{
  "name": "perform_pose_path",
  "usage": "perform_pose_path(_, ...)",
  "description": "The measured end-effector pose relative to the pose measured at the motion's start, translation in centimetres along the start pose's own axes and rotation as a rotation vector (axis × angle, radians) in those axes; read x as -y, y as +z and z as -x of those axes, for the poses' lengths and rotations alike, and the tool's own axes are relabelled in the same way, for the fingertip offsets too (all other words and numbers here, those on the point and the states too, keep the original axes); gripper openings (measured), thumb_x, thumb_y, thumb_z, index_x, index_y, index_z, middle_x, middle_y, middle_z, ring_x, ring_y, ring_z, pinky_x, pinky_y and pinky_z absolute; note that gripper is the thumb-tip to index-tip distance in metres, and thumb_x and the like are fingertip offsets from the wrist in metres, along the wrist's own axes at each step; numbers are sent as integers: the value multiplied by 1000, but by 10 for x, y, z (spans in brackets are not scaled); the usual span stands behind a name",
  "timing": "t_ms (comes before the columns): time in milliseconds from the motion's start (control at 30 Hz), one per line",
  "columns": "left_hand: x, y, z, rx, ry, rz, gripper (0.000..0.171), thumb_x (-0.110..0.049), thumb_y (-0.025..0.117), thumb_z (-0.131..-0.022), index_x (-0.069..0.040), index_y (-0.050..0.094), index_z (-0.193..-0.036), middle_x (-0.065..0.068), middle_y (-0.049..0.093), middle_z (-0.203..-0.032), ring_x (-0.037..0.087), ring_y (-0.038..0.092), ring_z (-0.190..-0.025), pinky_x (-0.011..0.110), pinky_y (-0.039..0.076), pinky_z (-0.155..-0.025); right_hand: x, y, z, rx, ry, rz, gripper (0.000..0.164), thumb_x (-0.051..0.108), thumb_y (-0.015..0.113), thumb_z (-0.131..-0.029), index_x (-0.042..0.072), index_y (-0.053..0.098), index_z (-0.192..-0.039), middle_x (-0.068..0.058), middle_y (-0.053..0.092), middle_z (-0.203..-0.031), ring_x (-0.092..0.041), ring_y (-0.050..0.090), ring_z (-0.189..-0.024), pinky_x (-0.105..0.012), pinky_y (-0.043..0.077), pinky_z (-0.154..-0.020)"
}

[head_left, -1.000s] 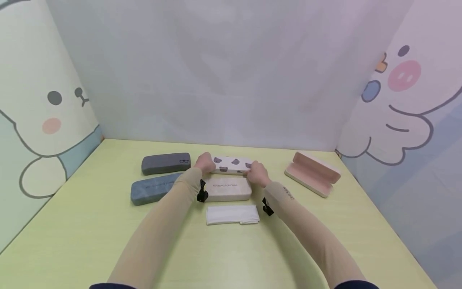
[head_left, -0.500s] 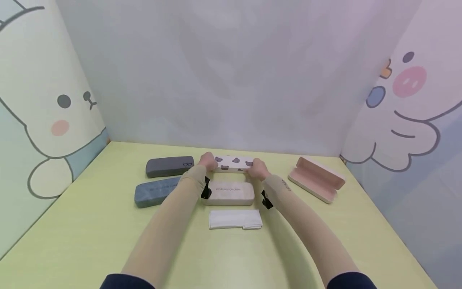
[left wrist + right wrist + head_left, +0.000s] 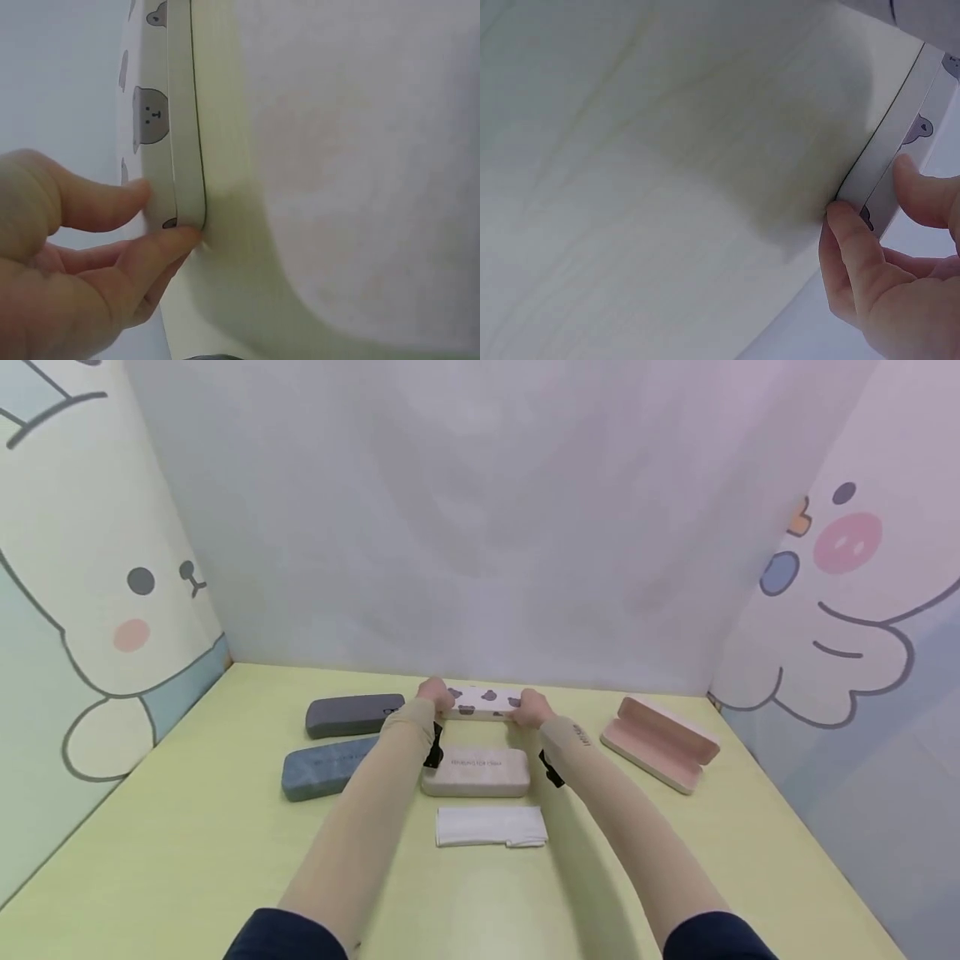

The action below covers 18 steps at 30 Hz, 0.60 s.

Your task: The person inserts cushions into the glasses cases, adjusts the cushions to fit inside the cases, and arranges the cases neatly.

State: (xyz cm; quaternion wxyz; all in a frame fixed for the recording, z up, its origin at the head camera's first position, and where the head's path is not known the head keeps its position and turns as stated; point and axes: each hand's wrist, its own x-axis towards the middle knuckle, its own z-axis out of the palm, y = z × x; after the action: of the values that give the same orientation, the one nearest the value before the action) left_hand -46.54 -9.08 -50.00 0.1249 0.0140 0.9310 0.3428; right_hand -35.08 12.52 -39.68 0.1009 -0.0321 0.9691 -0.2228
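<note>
A white glasses case with grey bear heads lies shut at the back middle of the table, long side facing me. My left hand grips its left end; in the left wrist view the thumb lies on the top and the fingertips are at the lower corner. At the opposite end, my right hand holds the case the same way, with its thumb over the lid and fingers at the bottom corner in the right wrist view. A beige glasses case with lettering lies just in front of it.
Left of the hands lie a dark grey glasses case and a blue one, partly behind the left forearm. A pink glasses case stands open at right. A folded white cloth lies nearest me. A grey-white backdrop rises behind the table.
Both hands have slid the bear-patterned glasses case back, away from the beige case, so the gap between them has widened. The head view has tilted slightly up. The grip stays the same.
</note>
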Motion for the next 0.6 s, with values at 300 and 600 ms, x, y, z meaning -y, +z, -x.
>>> perform_pose_path(300,-6,2,-10,-71,-39,-95,16,-10,49,-88,0,60,-92,22,59,-113,20,38,-58,31,36,-49,-5,3,-25,16,5,14,40,20,64,-91,-8,53,-117,-19,60,-112,-23,54,-91,-34,48,-86)
perform_pose_path(600,26,22,-84,-97,-29,-217,23,-26,52,-93,-8,60,-81,13,63,-110,24,52,-75,35,45,-66,-14,14,-63,46,38,60,43,18,69,-87,-10,57,-117,-22,62,-113,-28,57,-93,-40,49,-89)
